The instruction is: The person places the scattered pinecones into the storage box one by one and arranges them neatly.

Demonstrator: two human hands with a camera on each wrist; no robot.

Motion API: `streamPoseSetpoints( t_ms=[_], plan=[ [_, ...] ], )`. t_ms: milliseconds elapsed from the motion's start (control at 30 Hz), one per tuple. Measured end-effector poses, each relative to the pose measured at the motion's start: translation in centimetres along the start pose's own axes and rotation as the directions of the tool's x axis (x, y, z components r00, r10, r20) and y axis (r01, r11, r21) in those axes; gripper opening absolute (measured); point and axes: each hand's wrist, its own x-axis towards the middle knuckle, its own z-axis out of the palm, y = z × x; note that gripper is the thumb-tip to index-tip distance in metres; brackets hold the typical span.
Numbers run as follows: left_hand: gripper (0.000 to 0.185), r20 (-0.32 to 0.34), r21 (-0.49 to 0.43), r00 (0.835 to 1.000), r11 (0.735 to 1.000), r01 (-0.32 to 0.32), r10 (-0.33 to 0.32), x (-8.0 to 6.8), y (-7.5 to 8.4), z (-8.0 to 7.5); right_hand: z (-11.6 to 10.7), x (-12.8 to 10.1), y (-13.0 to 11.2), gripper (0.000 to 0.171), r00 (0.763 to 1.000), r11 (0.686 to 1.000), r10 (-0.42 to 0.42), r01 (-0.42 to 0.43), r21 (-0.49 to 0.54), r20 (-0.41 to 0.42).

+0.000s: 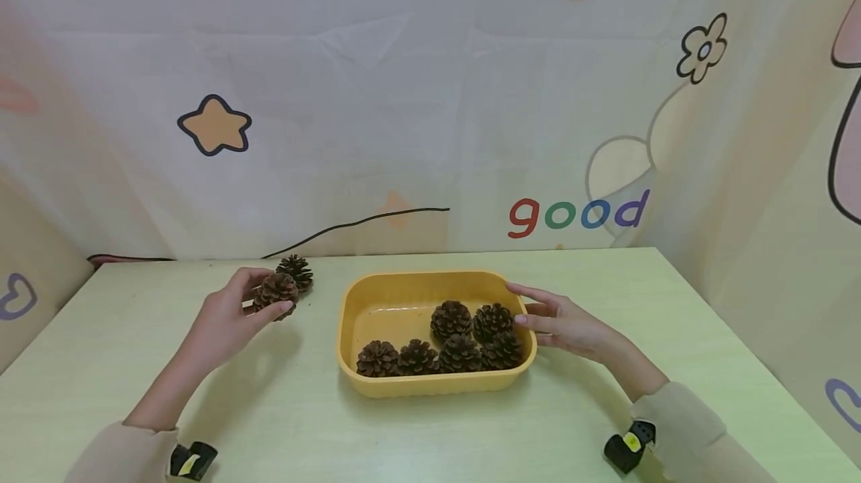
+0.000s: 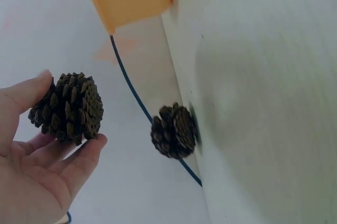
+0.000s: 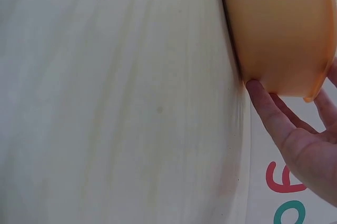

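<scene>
My left hand (image 1: 225, 322) holds a brown pine cone (image 1: 276, 294) between thumb and fingers, raised above the table at the left. Close behind it another pine cone (image 1: 296, 272) stands on the table; the left wrist view shows the held cone (image 2: 68, 108) and this one (image 2: 174, 131) apart. A yellow plastic basin (image 1: 430, 386) in the middle contains several pine cones (image 1: 460, 353), mostly along its near and right sides. At the basin's right end, my right hand (image 1: 572, 326) holds the rim, thumb over the edge and fingers against the outer wall (image 3: 281, 34).
The pale table (image 1: 430, 438) reaches back to a printed cloth (image 1: 403, 117) hanging behind it, with more cloth at both sides. A small black device (image 1: 628, 447) is strapped to the right wrist, and another (image 1: 193, 460) to the left.
</scene>
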Motion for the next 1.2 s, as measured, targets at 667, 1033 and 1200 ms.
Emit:
streamPoseSetpoints(
  t_ms=[667,1033,1200],
  plan=[
    [0.053,-0.034,-0.137,0.994,0.984,-0.110,0.106,0.1,3.5,3.7,0.0,-0.2,0.1,0.072,1.000,1.000,0.009,-0.009,0.008,-0.018],
    [0.053,-0.006,-0.176,0.982,0.967,-0.185,0.187,0.5,4.8,5.7,0.0,-0.1,0.1,0.070,1.000,1.000,-0.003,0.003,0.018,0.003],
    [0.054,0.005,-0.151,0.977,0.966,-0.208,0.211,0.7,5.3,6.5,0.0,0.0,0.1,0.071,1.000,1.000,0.005,-0.005,0.016,-0.001]
  ],
)
